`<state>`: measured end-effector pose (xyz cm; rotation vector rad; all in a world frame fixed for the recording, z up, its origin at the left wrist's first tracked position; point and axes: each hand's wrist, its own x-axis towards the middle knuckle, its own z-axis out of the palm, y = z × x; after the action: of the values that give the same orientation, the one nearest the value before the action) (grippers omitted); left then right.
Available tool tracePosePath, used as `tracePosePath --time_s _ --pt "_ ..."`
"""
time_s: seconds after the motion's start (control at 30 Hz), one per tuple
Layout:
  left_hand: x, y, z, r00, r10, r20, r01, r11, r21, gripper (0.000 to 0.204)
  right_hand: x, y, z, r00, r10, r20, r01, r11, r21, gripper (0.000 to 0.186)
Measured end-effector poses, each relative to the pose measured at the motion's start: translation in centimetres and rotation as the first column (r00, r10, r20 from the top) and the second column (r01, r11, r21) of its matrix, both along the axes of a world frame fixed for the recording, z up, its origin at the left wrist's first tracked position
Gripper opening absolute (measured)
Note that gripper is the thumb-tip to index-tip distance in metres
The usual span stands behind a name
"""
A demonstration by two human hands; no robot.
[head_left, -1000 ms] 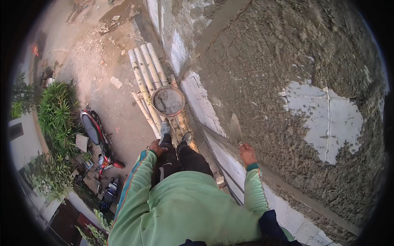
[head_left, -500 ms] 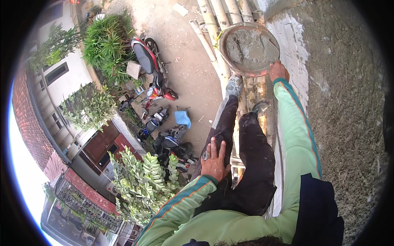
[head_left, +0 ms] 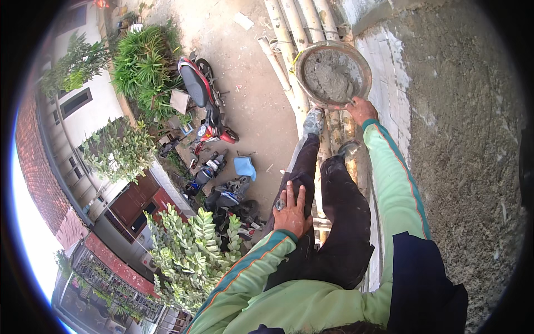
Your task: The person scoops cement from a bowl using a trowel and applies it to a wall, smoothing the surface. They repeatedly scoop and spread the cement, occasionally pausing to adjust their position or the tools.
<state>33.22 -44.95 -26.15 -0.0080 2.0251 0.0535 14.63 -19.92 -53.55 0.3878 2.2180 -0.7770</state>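
Observation:
A round basin of wet grey mortar rests on bamboo poles at the far end of my legs. The mortar is heaped near the basin's middle and near side. My right hand is closed at the near right rim, its fingers curled. Whether it grips the rim or a tool handle cannot be made out. My left hand lies flat on my left thigh with the fingers spread and a ring on one of them. It holds nothing.
Bamboo poles form the platform under my feet, high above the ground. A rough cement wall runs along my right, with a pale ledge beside it. Below on the left are parked motorcycles, a blue chair and leafy plants.
My right hand has shifted left and slightly nearer along the basin's rim. The mortar, flatter before, now shows a heap. My left hand stays on the thigh.

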Motion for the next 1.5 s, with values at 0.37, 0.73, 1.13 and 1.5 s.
tracePosePath --time_s 0.37,0.73,1.13,1.5 --pt "-2.2 -3.1 -0.8 0.745 0.529 -0.405 -0.403 0.842 0.359 0.099 5.2 5.7 51.2 0.974 0.166 -0.154 -0.172 0.985 -0.031 0.039" --pt "-14.7 -10.9 5.7 0.886 0.326 -0.330 -0.283 0.943 0.172 0.091 18.8 22.8 78.6 0.756 -0.655 0.014 0.632 0.724 -0.276 0.025" --pt "-18.2 -16.2 0.9 0.701 0.705 -0.103 -0.644 0.689 0.333 0.084 32.1 18.8 83.6 0.508 -0.776 -0.375 0.825 0.563 -0.047 0.024" --pt "-20.8 -9.8 8.9 0.822 0.559 -0.109 -0.314 0.605 0.732 0.074 27.6 17.7 65.3 0.412 -0.630 -0.658 0.792 0.605 -0.083 0.034"
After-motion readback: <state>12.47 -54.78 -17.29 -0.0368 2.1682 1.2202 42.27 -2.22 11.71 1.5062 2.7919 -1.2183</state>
